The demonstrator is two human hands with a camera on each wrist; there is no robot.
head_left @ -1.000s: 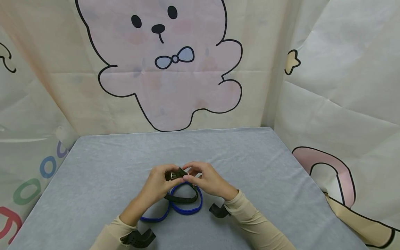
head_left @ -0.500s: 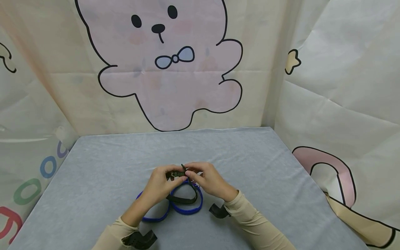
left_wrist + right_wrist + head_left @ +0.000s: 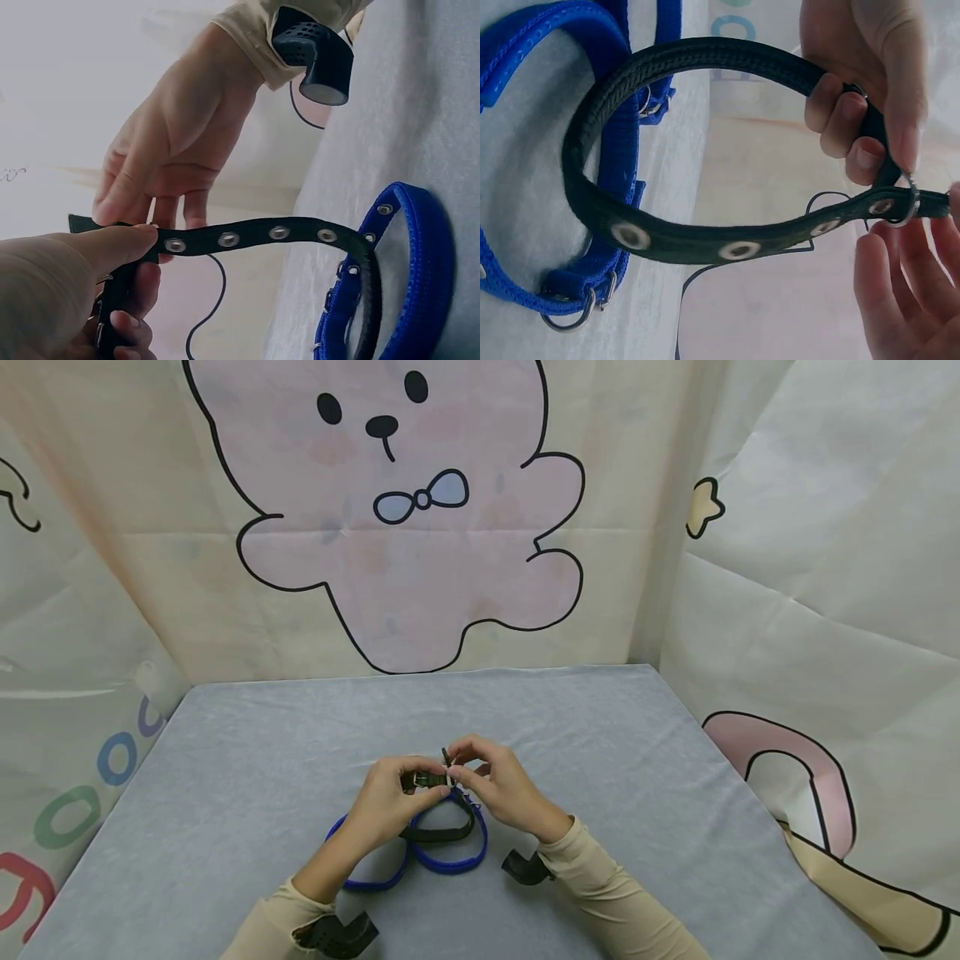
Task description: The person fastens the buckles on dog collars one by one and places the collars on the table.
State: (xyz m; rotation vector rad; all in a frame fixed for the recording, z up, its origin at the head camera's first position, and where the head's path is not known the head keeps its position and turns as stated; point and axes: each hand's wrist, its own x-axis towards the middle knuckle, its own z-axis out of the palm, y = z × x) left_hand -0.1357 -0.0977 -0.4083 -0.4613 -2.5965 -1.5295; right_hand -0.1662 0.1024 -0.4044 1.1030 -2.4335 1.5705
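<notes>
A dark green dog collar [image 3: 438, 836] with a row of metal eyelets [image 3: 739, 250] hangs in a loop between the two hands. My left hand [image 3: 381, 799] grips its buckle end, the thumb pressing on the strap in the left wrist view. A metal buckle [image 3: 418, 780] shows between the left fingers. The collar's pointed end passes through a metal ring [image 3: 913, 201] beside the left thumb. My right hand [image 3: 504, 783] pinches this end near its tip, which is partly hidden by the fingers. Beneath and behind the loop lies a blue collar [image 3: 452, 867] with metal rings.
Another blue loop [image 3: 377, 885] lies on the grey cloth-covered table [image 3: 247, 760], partly behind the left forearm. Each wrist carries a black camera mount [image 3: 527, 866]. Cartoon-printed sheets [image 3: 420, 577] hang behind and at both sides of the table.
The collar's tip has turned from folded over to upright between the hands. My right hand has risen slightly, its fingers further up, while the left hand has barely moved.
</notes>
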